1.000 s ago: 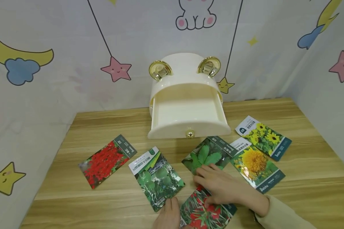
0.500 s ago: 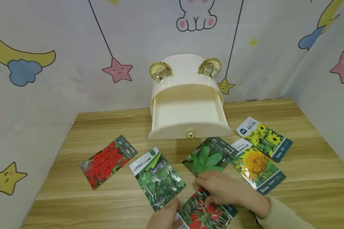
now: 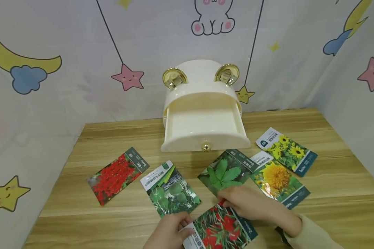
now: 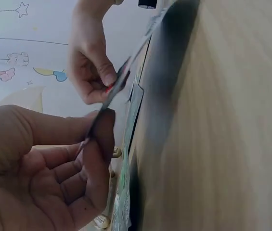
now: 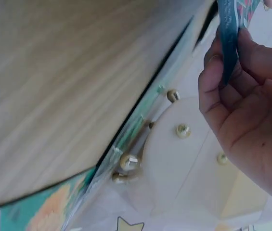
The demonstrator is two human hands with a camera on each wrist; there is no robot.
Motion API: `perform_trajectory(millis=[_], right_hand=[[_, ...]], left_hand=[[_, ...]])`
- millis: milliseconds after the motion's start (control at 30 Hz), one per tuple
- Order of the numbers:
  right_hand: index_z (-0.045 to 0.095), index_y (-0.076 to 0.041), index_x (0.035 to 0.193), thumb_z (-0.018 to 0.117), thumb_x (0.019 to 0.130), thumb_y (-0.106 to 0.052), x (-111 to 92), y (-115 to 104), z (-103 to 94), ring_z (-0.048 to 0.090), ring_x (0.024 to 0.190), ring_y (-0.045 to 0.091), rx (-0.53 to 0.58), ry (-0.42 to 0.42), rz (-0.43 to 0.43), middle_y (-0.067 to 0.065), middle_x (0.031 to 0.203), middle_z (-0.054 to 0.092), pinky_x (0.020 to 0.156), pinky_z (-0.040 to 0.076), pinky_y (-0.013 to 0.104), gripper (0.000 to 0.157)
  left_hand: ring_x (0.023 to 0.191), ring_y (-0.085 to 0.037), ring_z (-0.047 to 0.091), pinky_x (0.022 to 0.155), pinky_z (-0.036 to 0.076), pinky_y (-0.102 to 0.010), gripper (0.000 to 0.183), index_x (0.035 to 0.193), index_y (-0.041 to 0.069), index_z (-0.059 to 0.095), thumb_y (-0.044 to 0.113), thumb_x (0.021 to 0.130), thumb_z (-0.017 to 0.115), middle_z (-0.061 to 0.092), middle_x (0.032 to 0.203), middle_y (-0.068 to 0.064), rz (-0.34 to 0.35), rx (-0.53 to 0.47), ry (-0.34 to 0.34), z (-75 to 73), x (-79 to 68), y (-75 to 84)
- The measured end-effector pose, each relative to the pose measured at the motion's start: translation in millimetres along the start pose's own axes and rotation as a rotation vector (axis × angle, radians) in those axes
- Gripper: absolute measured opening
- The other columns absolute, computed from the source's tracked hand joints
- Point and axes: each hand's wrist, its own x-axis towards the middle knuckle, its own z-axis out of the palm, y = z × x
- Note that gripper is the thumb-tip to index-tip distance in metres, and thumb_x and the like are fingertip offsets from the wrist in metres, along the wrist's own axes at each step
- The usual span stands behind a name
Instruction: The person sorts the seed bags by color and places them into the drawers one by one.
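With our right hand (image 5: 251, 106) we pinched a teal-edged packet (image 5: 228, 38) between thumb (image 5: 256, 57) and fingers (image 5: 209, 91). We saw the wood-grain worktop (image 5: 68, 91), a white box (image 5: 172, 159) with gold knobs (image 5: 183, 130), an orange-flowered packet (image 5: 49, 211) at lower left and a star (image 5: 129, 224) on the pale backdrop (image 5: 102, 222).

6 pkts, folks! 2 hands, l. hand (image 3: 169, 230) & r. hand (image 3: 250, 204), on 1 red-bloom pkt (image 3: 219, 226); past l. hand, 2: 1 all-red pkt (image 3: 116, 176), 1 green-fruit pkt (image 3: 172, 193); past r. hand, 3: 1 leaf pkt (image 3: 223, 170), 1 orange pkt (image 3: 275, 177), 1 yellow pkt (image 3: 286, 149); beyond both, 1 cabinet (image 3: 199, 76), 1 drawer (image 3: 204, 121) out, 2 gold ears (image 3: 174, 76)!
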Motion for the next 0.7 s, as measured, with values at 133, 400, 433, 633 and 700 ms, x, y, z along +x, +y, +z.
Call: perform_trajectory(millis=[133,400,433,633,700], right_hand=[[0.058,-0.025,0.089,0.054,0.091,-0.017,-5,0,-6.2,0.048,0.067,-0.006,0.08,0.049,0.001,-0.015,0.08,0.059,0.06,0.044,0.013,0.009],[0.057,-0.027,0.087,0.051,0.093,-0.028,-16,-7,-27.2,0.044,0.059,-0.007,0.192,0.143,-0.005,-0.017,0.075,0.057,0.055,0.043,0.013,0.009],[0.056,-0.027,0.086,0.051,0.092,-0.029,-17,-8,-30.9,0.043,0.058,-0.007,0.194,0.157,-0.01,-0.016,0.073,0.056,0.055,0.042,0.013,0.009],[0.056,-0.026,0.085,0.05,0.092,-0.029,-27,-20,-55.5,0.039,0.057,-0.007,0.172,0.245,-0.043,-0.016,0.072,0.055,0.053,0.04,0.013,0.01],[0.056,-0.027,0.085,0.051,0.092,-0.028,-29,-25,-65.3,0.039,0.057,-0.007,0.158,0.268,-0.036,-0.017,0.071,0.054,0.052,0.04,0.013,0.009]], left_hand=[[0.068,-0.009,0.052,0.058,0.044,-0.02,0.014,0.087,0.012,0.065,0.026,0.085,0.062,0.061,0.078,0.002,0.013,-0.042,0.042,-9.3,-2.1,1.4],[0.066,-0.007,0.051,0.056,0.045,-0.019,0.019,0.086,0.015,0.066,0.033,0.084,0.062,0.063,0.079,0.003,0.088,-0.013,0.108,-34.7,-8.8,20.7],[0.065,-0.006,0.051,0.055,0.045,-0.019,0.018,0.085,0.015,0.066,0.033,0.084,0.063,0.063,0.078,0.003,0.104,0.007,0.12,-37.3,-10.8,25.4],[0.065,-0.002,0.051,0.058,0.046,-0.018,0.013,0.085,0.02,0.067,0.032,0.085,0.062,0.064,0.078,0.007,0.242,0.145,0.181,-53.2,-23.6,56.7],[0.068,0.0,0.052,0.06,0.046,-0.018,0.01,0.086,0.02,0.066,0.029,0.085,0.062,0.065,0.079,0.008,0.295,0.202,0.203,-58.3,-29.2,67.6]])
